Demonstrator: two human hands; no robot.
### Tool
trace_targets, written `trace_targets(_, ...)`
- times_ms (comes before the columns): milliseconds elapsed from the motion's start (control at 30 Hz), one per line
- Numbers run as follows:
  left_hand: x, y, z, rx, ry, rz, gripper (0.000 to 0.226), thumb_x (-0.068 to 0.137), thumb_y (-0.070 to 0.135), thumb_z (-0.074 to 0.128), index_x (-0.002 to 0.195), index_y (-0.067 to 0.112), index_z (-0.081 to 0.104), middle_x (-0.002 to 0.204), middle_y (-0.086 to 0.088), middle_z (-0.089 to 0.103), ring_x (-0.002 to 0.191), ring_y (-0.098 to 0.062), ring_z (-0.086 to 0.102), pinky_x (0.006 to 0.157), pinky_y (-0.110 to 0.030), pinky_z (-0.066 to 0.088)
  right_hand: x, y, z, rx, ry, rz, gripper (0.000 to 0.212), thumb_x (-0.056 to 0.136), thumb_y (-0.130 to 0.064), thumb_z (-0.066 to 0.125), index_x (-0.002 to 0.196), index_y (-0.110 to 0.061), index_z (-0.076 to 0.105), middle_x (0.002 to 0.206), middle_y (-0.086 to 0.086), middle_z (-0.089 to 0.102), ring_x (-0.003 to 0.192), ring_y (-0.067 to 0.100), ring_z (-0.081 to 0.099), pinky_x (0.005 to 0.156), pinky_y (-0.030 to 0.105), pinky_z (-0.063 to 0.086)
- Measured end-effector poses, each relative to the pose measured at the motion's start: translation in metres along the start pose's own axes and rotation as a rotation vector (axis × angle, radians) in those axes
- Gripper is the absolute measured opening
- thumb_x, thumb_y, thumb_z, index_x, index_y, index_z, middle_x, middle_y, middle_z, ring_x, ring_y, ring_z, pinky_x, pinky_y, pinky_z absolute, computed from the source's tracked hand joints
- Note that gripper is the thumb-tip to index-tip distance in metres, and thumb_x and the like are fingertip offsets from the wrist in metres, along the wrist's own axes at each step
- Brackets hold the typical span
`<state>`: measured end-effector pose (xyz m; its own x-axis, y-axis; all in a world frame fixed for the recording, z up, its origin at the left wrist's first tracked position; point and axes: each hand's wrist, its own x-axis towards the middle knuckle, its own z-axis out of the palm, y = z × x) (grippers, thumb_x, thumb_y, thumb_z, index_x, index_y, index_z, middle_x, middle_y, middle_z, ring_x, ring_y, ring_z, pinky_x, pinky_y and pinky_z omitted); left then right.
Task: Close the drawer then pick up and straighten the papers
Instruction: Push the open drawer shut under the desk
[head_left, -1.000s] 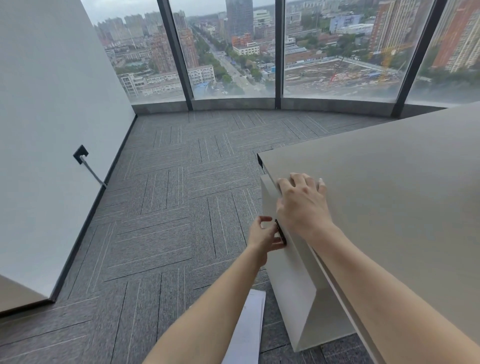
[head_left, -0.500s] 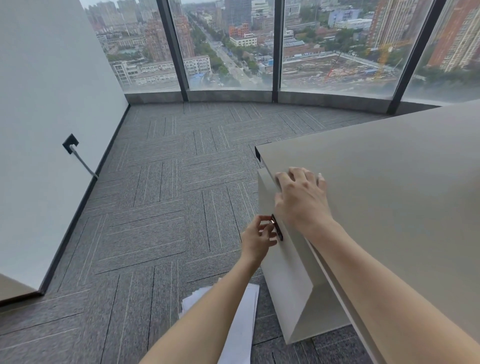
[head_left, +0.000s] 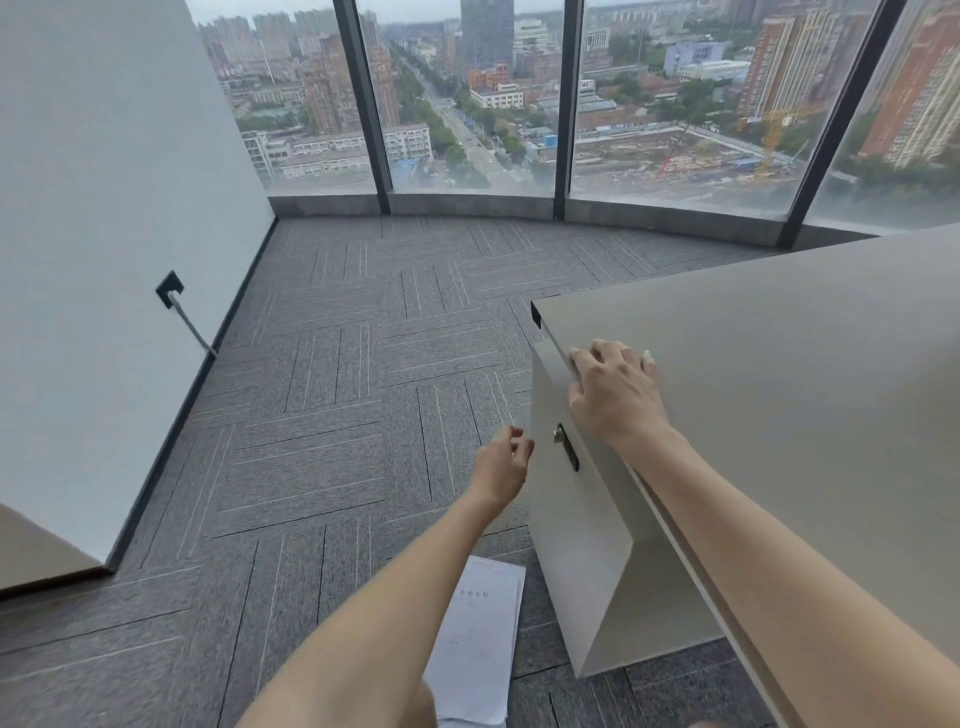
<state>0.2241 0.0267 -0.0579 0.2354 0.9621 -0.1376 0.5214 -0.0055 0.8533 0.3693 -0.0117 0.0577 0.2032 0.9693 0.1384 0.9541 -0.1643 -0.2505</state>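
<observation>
While the right hand lies flat on the beige desk's edge, the loosely curled, empty left hand hovers beside the drawer's dark lock; white papers lie on open grey carpet.

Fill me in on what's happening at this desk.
A person stands at a desk by the windows. The right hand rests on the desk's edge, above the drawer, which looks shut. The left hand is loosely curled and empty, just clear of the dark handle on the drawer front. The papers lie on the carpet by the cabinet's foot, not yet picked up.
</observation>
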Motion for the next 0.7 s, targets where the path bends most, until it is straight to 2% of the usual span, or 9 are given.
trace_targets(100, -0.021, 0.001, -0.043, 0.123, 0.015, 0.010, 0.039, 0.098, 0.032, 0.047, 0.126, 0.005, 0.053, 0.118, -0.016, 0.067, 0.102, -0.032, 0.066, 0.088, -0.044, 0.054, -0.010, -0.008, -0.007, -0.016, -0.084, 0.021, 0.053, 0.093, -0.021, 0.046, 0.147, -0.019, 0.046, 0.154, 0.016, 0.041, 0.146, 0.036, 0.030, 0.123, 0.056, 0.014)
trace_targets(267, -0.066, 0.001, -0.110, 0.247, 0.040, 0.002, 0.042, 0.098, 0.033, 0.046, 0.130, 0.005, 0.050, 0.126, -0.015, 0.063, 0.112, -0.029, 0.060, 0.090, -0.035, 0.046, -0.047, -0.057, -0.024, 0.113, -0.112, -0.041, 0.048, 0.094, -0.018, 0.050, 0.141, -0.014, 0.054, 0.144, 0.016, 0.052, 0.131, 0.036, 0.050, 0.109, 0.047, 0.037)
trace_targets(333, -0.087, 0.001, -0.134, 0.270, 0.055, -0.016, 0.042, 0.098, 0.033, 0.047, 0.131, 0.006, 0.050, 0.128, -0.015, 0.062, 0.114, -0.029, 0.059, 0.086, -0.032, 0.044, -0.066, -0.081, -0.029, 0.131, -0.131, -0.077, 0.049, 0.094, -0.019, 0.051, 0.143, -0.014, 0.052, 0.146, 0.015, 0.051, 0.131, 0.035, 0.051, 0.107, 0.045, 0.039)
trace_targets(433, -0.116, 0.000, -0.167, 0.294, 0.071, -0.038, 0.044, 0.098, 0.034, 0.047, 0.132, 0.007, 0.049, 0.133, -0.015, 0.058, 0.118, -0.031, 0.057, 0.091, -0.035, 0.044, -0.092, -0.110, -0.032, 0.148, -0.176, -0.105, 0.050, 0.095, -0.023, 0.052, 0.144, -0.015, 0.050, 0.147, 0.014, 0.050, 0.132, 0.033, 0.050, 0.108, 0.047, 0.041)
trace_targets(500, -0.134, -0.002, -0.184, 0.293, 0.080, -0.056, 0.044, 0.097, 0.034, 0.046, 0.132, 0.007, 0.049, 0.133, -0.016, 0.058, 0.117, -0.033, 0.058, 0.092, -0.038, 0.046, -0.108, -0.124, -0.033, 0.154, -0.192, -0.118, 0.051, 0.095, -0.025, 0.053, 0.145, -0.015, 0.049, 0.145, 0.016, 0.051, 0.132, 0.033, 0.050, 0.109, 0.047, 0.042)
trace_targets(633, -0.163, -0.007, -0.208, 0.313, 0.119, -0.075, 0.041, 0.097, 0.035, 0.046, 0.125, 0.007, 0.053, 0.121, -0.016, 0.063, 0.107, -0.034, 0.063, 0.083, -0.037, 0.050, -0.132, -0.145, -0.036, 0.172, -0.202, -0.146, 0.052, 0.095, -0.027, 0.056, 0.145, -0.014, 0.048, 0.142, 0.018, 0.054, 0.132, 0.034, 0.050, 0.109, 0.047, 0.043)
trace_targets(700, -0.174, -0.013, -0.214, 0.319, 0.129, -0.078, 0.040, 0.096, 0.035, 0.046, 0.123, 0.007, 0.054, 0.119, -0.015, 0.064, 0.105, -0.033, 0.063, 0.084, -0.039, 0.051, -0.140, -0.152, -0.037, 0.175, -0.208, -0.157, 0.053, 0.096, -0.028, 0.056, 0.146, -0.014, 0.047, 0.142, 0.018, 0.054, 0.133, 0.034, 0.049, 0.109, 0.048, 0.042)
